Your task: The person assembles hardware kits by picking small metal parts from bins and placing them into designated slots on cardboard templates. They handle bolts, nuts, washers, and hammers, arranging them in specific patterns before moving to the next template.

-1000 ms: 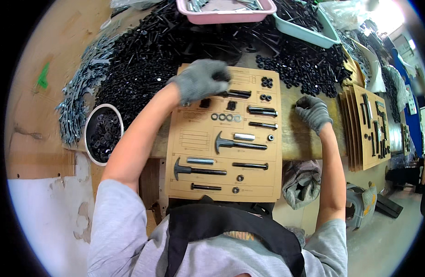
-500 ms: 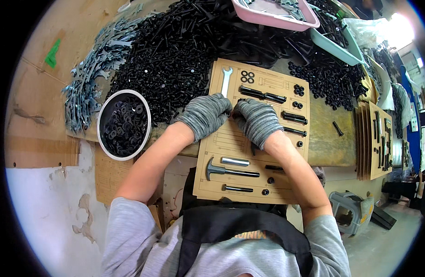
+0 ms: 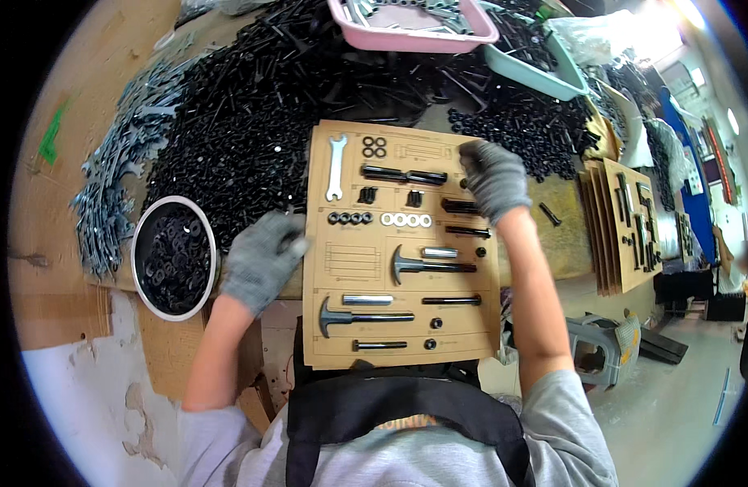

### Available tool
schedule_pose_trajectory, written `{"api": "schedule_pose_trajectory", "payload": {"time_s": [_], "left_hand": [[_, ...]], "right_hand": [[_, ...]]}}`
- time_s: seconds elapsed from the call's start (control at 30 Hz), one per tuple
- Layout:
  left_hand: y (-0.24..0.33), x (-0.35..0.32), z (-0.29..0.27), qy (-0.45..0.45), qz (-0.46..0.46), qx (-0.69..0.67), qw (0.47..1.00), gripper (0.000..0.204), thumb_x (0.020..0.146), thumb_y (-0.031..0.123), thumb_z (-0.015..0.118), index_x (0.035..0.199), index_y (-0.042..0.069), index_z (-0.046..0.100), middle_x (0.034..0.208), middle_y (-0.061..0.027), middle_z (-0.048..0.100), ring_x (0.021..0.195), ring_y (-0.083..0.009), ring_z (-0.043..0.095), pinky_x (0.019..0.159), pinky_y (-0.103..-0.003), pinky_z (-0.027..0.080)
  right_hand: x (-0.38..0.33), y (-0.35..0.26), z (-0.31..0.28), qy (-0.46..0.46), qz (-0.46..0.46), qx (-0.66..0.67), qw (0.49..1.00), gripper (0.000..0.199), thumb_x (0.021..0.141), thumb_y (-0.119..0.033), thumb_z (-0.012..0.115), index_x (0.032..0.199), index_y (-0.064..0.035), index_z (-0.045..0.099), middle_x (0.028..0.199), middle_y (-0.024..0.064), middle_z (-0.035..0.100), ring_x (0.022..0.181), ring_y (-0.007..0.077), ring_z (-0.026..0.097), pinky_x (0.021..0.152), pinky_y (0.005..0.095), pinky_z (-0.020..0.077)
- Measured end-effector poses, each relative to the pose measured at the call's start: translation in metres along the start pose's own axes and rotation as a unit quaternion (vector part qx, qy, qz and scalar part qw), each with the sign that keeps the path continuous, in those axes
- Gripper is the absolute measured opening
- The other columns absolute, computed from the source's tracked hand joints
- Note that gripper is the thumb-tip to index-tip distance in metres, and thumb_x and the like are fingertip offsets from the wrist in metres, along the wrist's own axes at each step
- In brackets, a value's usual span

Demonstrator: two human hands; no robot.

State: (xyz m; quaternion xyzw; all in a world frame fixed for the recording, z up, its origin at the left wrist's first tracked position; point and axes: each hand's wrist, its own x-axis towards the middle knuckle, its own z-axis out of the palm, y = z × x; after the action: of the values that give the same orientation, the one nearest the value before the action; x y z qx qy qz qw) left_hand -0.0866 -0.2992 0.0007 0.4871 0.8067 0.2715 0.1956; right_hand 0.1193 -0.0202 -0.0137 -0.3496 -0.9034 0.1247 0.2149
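Cardboard panel [image 3: 341, 260]: tan sheet lying flat, long axis running away from the person, parts seated in cut-outs.
Heap of black bolts [image 3: 252, 105]: spread across the bench beyond and to the left of the panel.
Steel bowl [image 3: 138, 268]: round, holding black washers, just left of the left hand.
Left hand [image 3: 260, 258]: grey glove, fingers curled at the panel's left edge; whether anything is pinched cannot be told.
Right hand [image 3: 494, 174]: grey glove, fingers bent down on the panel's upper right corner, nearer the black bolts [image 3: 463, 208] seated there, which lie crosswise.
Spanner [image 3: 336, 166]: silver, upper left slot, lengthwise, between both hands.
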Motion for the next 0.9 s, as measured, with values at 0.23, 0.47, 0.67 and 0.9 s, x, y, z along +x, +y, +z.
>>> {"api": "schedule_pose_trajectory", "payload": {"time_s": [0.23,0.47,0.67,0.9], "left_hand": [[-0.022,-0.102,0.015,-0.187,-0.166,-0.09,0.964,0.024,0.084,0.024,0.066,0.089,0.001,0.063,0.073,-0.0122,0.066,0.064,-0.0181,0.065,0.062,-0.032,0.051],[0.004,-0.132,0.023,-0.119,-0.27,-0.247,0.923,0.022,0.082,0.019,0.069,0.076,0.002,0.057,0.064,-0.0073,0.06,0.059,-0.0136,0.063,0.054,-0.029,0.05],[-0.006,-0.135,0.028,-0.124,-0.29,-0.369,0.874,0.018,0.083,0.016,0.067,0.086,0.002,0.056,0.079,-0.0058,0.059,0.066,-0.0161,0.065,0.055,-0.027,0.051],[0.003,-0.134,0.029,-0.109,-0.296,-0.431,0.845,0.021,0.082,0.014,0.067,0.095,0.003,0.053,0.082,-0.0078,0.061,0.064,-0.0164,0.063,0.052,-0.028,0.052]], "right_hand": [[0.039,0.1,0.001,-0.135,0.196,-0.024,0.971,0.029,0.079,-0.026,0.065,0.101,-0.0087,0.071,0.098,0.0155,0.069,0.094,0.0304,0.065,0.084,0.0374,0.0507],[0.046,0.109,0.023,-0.166,0.274,0.045,0.946,0.046,0.072,-0.031,0.074,0.107,-0.0021,0.066,0.102,0.0176,0.068,0.093,0.0282,0.066,0.084,0.0379,0.0502],[0.044,0.106,0.023,-0.141,0.376,0.296,0.866,0.021,0.08,-0.013,0.071,0.098,-0.0048,0.064,0.086,0.0083,0.067,0.069,0.0192,0.065,0.056,0.0318,0.0563],[0.031,0.112,0.009,-0.146,0.38,0.376,0.833,0.011,0.086,-0.013,0.065,0.096,-0.0091,0.062,0.076,0.0019,0.062,0.062,0.0126,0.058,0.052,0.0292,0.053]]}}
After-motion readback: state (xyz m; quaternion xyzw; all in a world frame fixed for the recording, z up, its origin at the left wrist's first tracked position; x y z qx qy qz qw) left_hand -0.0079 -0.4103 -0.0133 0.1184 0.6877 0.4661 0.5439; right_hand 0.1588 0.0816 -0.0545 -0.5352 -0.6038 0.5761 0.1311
